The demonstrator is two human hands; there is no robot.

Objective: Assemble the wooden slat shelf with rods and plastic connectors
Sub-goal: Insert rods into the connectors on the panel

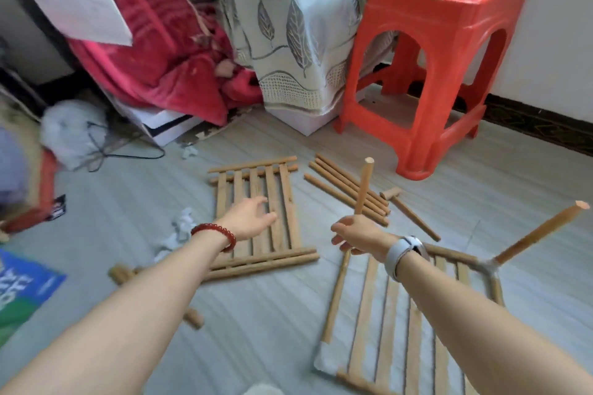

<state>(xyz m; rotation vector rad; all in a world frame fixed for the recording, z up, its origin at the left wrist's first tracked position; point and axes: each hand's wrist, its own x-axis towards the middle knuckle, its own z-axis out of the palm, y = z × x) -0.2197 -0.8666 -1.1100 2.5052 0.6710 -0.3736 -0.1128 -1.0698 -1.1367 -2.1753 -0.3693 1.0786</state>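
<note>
A loose wooden slat panel (282, 199) lies flat on the floor at centre. My left hand (248, 218) hovers open just above its slats. My right hand (356, 234) grips an upright wooden rod (364, 186) near its lower end, at the far left corner of a second slat panel (394, 314). That panel lies at lower right with pale plastic connectors (486, 268) at its corners. Another rod (542, 232) stands tilted in the far right connector. Several spare rods (340, 184) lie side by side beyond my right hand.
A red plastic stool (449, 51) stands at the back right by the wall. A small wooden mallet (407, 208) lies near the spare rods. Short wooden pieces (194, 319) and crumpled paper (179, 231) lie on the floor at left. A curtain and red blanket fill the back.
</note>
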